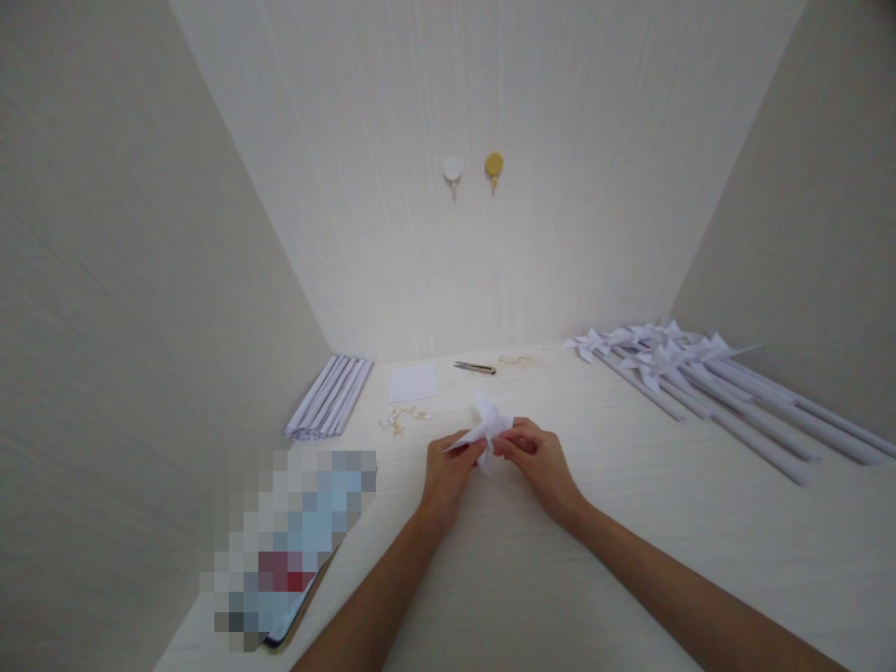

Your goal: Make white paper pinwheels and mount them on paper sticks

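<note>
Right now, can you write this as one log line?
left hand: holds paper pinwheel; right hand: holds it too; snips: beyond hands; pinwheel pile: on right

We look from one head-worn camera, forward and down over the white, streaked tabletop (630, 579). Near us, toward six o'clock, it frames our bare left hand (446, 471) and bare right hand (544, 464); farther off, the white, streaked back wall (490, 93) fills twelve.

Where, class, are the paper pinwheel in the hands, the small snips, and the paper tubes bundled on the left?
Paper pinwheel (491, 423): head view, on the folded paper near its middle.
Small snips (476, 368): head view, midway along the tool.
Paper tubes (331, 396): head view, midway along the bundled rolls.
</note>
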The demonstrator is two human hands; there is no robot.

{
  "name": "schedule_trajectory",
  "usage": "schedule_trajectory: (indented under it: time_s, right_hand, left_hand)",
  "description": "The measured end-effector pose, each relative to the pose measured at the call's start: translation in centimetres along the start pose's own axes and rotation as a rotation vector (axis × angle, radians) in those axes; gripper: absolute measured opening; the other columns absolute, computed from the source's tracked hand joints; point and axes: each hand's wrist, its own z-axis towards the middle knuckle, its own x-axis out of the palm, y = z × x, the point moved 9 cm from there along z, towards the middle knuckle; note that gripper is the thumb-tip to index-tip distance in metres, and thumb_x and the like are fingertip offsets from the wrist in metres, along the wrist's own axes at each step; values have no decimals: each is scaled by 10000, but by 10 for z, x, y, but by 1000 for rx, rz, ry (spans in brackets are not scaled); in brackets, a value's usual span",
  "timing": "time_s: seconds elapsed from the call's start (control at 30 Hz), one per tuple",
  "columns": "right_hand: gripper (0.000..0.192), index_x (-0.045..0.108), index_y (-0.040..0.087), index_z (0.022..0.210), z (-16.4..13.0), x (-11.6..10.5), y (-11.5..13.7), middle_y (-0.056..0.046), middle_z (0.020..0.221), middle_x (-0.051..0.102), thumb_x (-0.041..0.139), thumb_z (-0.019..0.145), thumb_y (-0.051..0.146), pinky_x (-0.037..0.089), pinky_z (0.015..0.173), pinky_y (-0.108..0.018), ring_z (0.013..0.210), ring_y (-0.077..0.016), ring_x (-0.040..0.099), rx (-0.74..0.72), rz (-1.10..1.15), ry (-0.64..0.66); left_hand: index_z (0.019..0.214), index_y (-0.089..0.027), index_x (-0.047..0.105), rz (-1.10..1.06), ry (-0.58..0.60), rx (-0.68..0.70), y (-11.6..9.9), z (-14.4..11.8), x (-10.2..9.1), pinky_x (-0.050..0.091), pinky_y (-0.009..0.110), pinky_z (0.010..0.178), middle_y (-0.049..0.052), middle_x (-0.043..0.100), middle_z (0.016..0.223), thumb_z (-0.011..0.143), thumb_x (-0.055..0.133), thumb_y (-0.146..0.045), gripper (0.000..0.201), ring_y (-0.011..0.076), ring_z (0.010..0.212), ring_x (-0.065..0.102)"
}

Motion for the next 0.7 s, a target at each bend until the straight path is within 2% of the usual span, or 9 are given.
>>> schedule_trajectory:
  time_s: [0.23,0.5,0.7]
  right_hand:
    - [150,605,149,497,2,-2,0,-1,650,490,612,608,250,403,536,-229,584,-108,501,-28,-124,-9]
    - [152,603,148,514,0,-1,0,0,646,483,602,619,258,395,498,-226,552,-104,499,-24,-125,-3]
    - [152,598,151,518,-1,-2,2,4,637,469,598,626,258,398,494,-228,547,-104,494,-27,-148,-22]
  left_hand:
    - [606,-130,653,55,9,4,1,1,-1,411,243,590,16,609,575,567,618,-250,131,119,562,524]
    - [611,-124,648,114,25,34,4,4,-2,383,237,573,6,572,544,579,602,-283,168,118,550,500]
    - [556,-114,625,162,12,68,-5,-1,1,317,203,491,-19,503,470,570,601,-278,166,86,484,418]
